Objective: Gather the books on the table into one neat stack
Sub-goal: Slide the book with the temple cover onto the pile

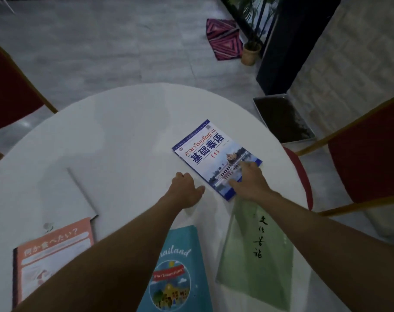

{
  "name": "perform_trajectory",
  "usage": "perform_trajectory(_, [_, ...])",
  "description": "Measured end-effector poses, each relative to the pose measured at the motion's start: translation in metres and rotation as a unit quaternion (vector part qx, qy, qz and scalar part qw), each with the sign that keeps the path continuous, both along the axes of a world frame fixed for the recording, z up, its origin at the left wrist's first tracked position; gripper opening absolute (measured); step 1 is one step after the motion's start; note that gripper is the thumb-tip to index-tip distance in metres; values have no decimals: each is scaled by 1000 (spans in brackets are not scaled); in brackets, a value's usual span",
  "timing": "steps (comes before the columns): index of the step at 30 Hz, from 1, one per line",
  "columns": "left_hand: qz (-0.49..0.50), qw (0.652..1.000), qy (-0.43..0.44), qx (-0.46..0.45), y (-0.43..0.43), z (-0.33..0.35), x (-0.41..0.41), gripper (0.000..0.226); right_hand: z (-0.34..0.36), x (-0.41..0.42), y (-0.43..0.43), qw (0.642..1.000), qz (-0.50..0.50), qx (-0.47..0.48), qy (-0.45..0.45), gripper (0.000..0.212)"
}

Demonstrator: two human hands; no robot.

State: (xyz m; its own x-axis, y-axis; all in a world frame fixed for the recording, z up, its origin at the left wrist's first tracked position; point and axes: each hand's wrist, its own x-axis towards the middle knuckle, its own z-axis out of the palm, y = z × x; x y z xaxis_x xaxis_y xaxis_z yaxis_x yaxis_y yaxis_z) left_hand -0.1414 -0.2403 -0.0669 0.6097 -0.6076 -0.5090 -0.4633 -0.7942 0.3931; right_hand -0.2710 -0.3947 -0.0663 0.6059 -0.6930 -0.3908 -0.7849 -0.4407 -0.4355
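Several books lie apart on a round white table (115, 131). A blue and white book (211, 152) with a building photo lies right of centre. My right hand (247, 183) rests flat on its near right corner, fingers spread. My left hand (187, 190) is curled on the table just left of that book's near edge, holding nothing. A pale green book (256, 253) lies under my right forearm. A teal book (180, 275) sits at the near edge, an orange book (54, 257) at the near left, and a white book (56, 197) above the orange one.
Red chairs with gold frames stand at the left (9, 91) and right (367, 158) of the table. On the floor beyond are a tray of dark soil (283, 118), a potted plant (250, 50) and a pink patterned cloth (225, 39).
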Motion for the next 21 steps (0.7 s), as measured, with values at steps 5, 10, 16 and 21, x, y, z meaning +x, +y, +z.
perform_trajectory(5, [0, 999, 37, -36, -25, -24, -1, 66, -21, 13, -38, 997, 0, -51, 63, 100])
perform_trajectory(10, [43, 998, 28, -42, -39, -34, 2, 79, -31, 20, -59, 997, -42, 21, 66, 121])
perform_trajectory(16, [195, 977, 49, -70, -48, -37, 11, 70, -23, 36, -43, 992, -61, -6, 114, 122])
perform_trajectory(21, [365, 914, 128, -122, -44, -35, 31, 66, -26, 45, -15, 990, -86, 18, 109, 115])
